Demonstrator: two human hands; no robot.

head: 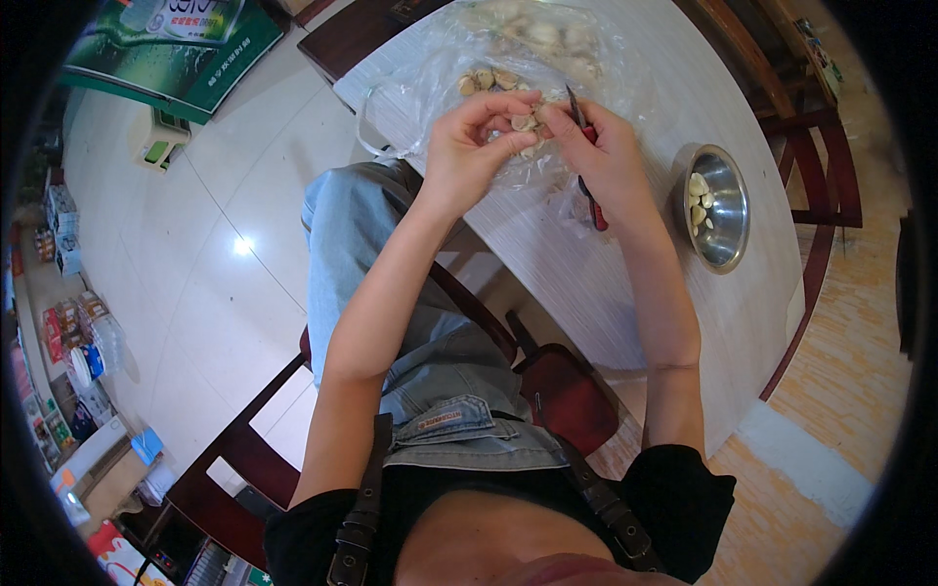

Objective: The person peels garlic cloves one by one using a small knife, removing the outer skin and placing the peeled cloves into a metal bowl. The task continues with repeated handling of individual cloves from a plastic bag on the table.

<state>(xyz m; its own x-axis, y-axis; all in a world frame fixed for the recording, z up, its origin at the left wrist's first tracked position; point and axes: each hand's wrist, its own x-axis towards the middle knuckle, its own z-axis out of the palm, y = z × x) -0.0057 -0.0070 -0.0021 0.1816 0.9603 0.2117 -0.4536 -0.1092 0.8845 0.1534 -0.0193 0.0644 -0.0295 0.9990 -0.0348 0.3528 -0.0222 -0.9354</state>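
Observation:
My left hand (469, 143) pinches a garlic clove (523, 123) between thumb and fingers. Meeting it fingertip to fingertip, my right hand (604, 146) also holds a small red and black knife (591, 198) against the palm, blade pointing up and away. The thumb and finger of that hand touch garlic at the same spot. Below both hands spreads a clear plastic bag (410, 95) with some unpeeled cloves (485, 79) on it and whole garlic bulbs (546, 33) in its far part. Peeled cloves (698, 198) lie in a steel bowl (722, 245) to the right.
The pale wood-grain table (571, 293) has a curved right edge. A dark red wooden chair (835, 168) stands beyond it at right. On the left are a tiled floor (220, 308), a small plastic stool (157, 139), a green printed box (183, 58) and shelves of packaged goods (80, 322).

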